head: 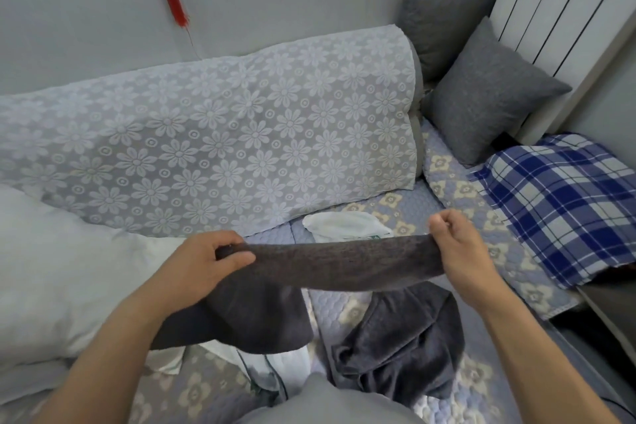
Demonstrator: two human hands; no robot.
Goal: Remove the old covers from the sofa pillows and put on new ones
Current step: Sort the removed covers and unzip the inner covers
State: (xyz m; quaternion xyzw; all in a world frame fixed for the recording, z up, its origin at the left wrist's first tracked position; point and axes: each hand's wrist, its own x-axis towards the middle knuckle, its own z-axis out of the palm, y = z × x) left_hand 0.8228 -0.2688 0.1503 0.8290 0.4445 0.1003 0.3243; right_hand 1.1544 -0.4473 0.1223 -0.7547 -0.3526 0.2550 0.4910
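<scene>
I hold a dark grey pillow cover point(330, 265) stretched between both hands above the sofa seat. My left hand point(203, 262) grips its left edge, thumb on top. My right hand point(457, 248) pinches its right edge with curled fingers. The rest of that cover hangs down under my left forearm. A bare white pillow point(51, 272) lies at the left on the seat. Another crumpled dark grey cover point(402, 344) lies on the seat below my right hand. Two grey covered pillows point(481, 96) lean in the far right corner.
A floral lace throw point(223, 134) drapes the sofa backrest. A blue plaid cloth point(564, 203) lies at the right on the quilted seat pad point(406, 203). A small white cloth point(340, 225) lies behind the held cover. A white radiator point(564, 0) stands at the far right.
</scene>
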